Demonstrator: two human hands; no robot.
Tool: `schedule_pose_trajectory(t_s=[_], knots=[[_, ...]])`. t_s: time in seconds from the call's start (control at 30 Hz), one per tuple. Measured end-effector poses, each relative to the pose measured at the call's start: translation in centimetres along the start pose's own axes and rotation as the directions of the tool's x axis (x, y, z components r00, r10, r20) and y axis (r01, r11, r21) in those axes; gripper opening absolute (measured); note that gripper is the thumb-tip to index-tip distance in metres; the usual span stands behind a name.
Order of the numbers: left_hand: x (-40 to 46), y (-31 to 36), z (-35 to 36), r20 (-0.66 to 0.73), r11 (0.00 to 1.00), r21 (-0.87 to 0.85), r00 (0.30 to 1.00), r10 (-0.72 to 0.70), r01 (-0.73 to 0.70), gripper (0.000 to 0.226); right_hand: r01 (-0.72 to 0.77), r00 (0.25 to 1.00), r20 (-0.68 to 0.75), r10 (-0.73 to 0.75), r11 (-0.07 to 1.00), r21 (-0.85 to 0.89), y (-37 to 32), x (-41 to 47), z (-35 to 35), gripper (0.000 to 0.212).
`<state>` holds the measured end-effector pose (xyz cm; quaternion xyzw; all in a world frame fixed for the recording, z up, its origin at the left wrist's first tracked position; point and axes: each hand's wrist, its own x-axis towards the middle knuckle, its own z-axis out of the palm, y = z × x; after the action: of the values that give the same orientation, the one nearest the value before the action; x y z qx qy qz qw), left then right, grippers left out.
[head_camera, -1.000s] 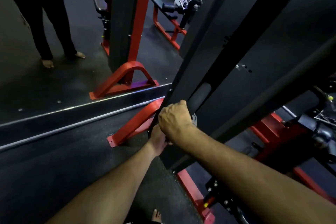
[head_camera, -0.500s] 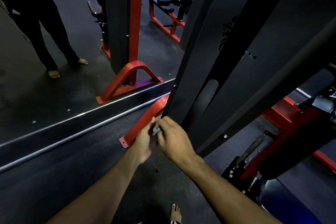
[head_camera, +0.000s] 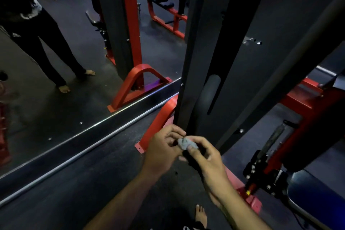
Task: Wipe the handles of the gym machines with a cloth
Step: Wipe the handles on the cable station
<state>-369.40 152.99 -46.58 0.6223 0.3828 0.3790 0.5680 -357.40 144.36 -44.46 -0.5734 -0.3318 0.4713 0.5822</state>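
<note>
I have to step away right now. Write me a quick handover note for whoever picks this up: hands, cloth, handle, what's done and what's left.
Left hand: fingers curled, pinching one side of the small grey cloth.
Right hand: thumb and fingers pinching the other side of the cloth; it is bunched between both hands, off the machine.
Black padded handle: on the dark upright, above the hands, not touched by either hand or the cloth.
Done: cannot tell from this view whether the handle has been wiped.
Left: probably sort out the cloth, wipe this handle if needed, then go on to the other machines' handles.
</note>
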Motion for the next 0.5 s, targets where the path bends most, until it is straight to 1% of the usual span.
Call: schedule_pose_trajectory(t_s=[0.03,0.1,0.17,0.23,0.27,0.3,0.33,0.4,0.43,0.5], knots=[[-0.3,0.5,0.6,0.02,0.997,0.065,0.999,0.048,-0.049,0.03,-0.062,0.998,-0.016,0.064,0.993,0.103,-0.1,-0.1,-0.5,0.014],[-0.5,1.2,1.4,0.064,0.978,0.143,0.988,0.141,-0.149,0.03,-0.117,0.987,-0.08,0.142,0.959,0.258,-0.5,0.4,-1.5,0.011],[-0.1,1.6,1.5,0.054,0.955,0.2,0.976,0.213,-0.219,0.032,-0.103,0.967,-0.169,0.191,0.899,0.426,-1.5,1.4,-2.6,0.01],[0.8,2.4,1.0,-0.021,0.93,0.257,0.96,0.279,-0.264,0.034,-0.017,0.951,-0.252,0.181,0.842,0.54,-2.9,3.1,-3.5,0.01],[1.3,3.0,0.7,-0.052,0.911,0.285,0.944,0.325,-0.297,0.034,0.023,0.951,-0.272,0.147,0.843,0.537,-3.7,4.2,-3.7,0.013],[2.0,3.8,0.5,-0.055,0.884,0.312,0.922,0.383,-0.348,0.034,0.04,0.955,-0.275,0.111,0.87,0.492,-4.8,5.1,-3.5,0.017],[2.7,4.7,0.4,-0.04,0.847,0.337,0.893,0.448,-0.41,0.033,0.046,0.962,-0.263,0.076,0.902,0.429,-5.8,6.0,-2.8,0.02],[4.1,6.1,0.5,0.033,0.75,0.404,0.828,0.56,-0.524,0.034,0.072,0.971,-0.238,0.012,0.938,0.34,-7.2,7.3,-1.0,0.027],[4.7,6.4,0.5,0.057,0.709,0.441,0.805,0.59,-0.55,0.034,0.079,0.97,-0.242,0.003,0.94,0.331,-7.4,7.6,-0.1,0.029],[5.6,6.2,0.6,0.038,0.672,0.481,0.779,0.626,-0.563,0.032,0.075,0.967,-0.253,0.02,0.929,0.362,-7.0,7.8,0.8,0.031]])
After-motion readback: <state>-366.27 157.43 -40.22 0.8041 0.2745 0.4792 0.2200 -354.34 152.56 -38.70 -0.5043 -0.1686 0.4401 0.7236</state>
